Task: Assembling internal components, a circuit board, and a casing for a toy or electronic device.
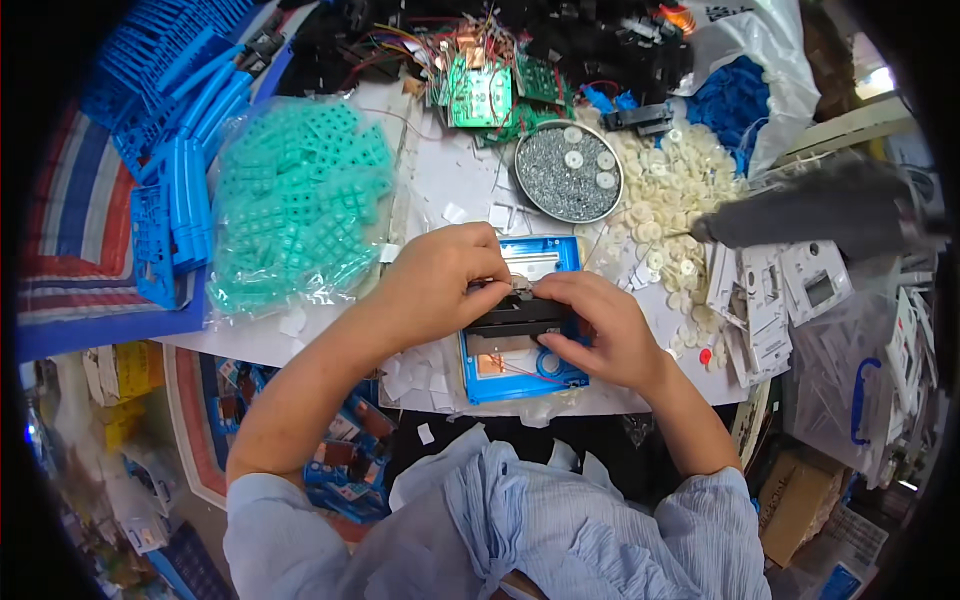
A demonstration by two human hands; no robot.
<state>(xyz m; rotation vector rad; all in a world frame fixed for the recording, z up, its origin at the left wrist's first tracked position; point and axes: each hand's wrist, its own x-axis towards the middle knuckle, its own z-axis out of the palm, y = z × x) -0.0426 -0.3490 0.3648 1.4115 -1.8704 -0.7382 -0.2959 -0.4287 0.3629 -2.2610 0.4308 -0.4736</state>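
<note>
In front of me a blue plastic casing [478, 394] lies on the white worktop, with a black plastic mechanism [520, 318] inside it. My left hand [445, 275] reaches over the casing from the left, thumb and forefinger pinched at the mechanism's upper edge. Whatever those fingertips hold is too small and covered to make out. My right hand [605, 330] grips the mechanism's right end between thumb and fingers. Thin wires and a copper-coloured patch [491, 363] show in the casing's lower part.
A bag of teal plastic parts [300, 200] lies left, beside stacked blue casings [180, 210]. Beyond my hands are a round dish of screws [568, 190], green circuit boards [480, 95] and cream gears [655, 200]. At right a dark screwdriver-like tool [820, 215] hangs above white panels [760, 300].
</note>
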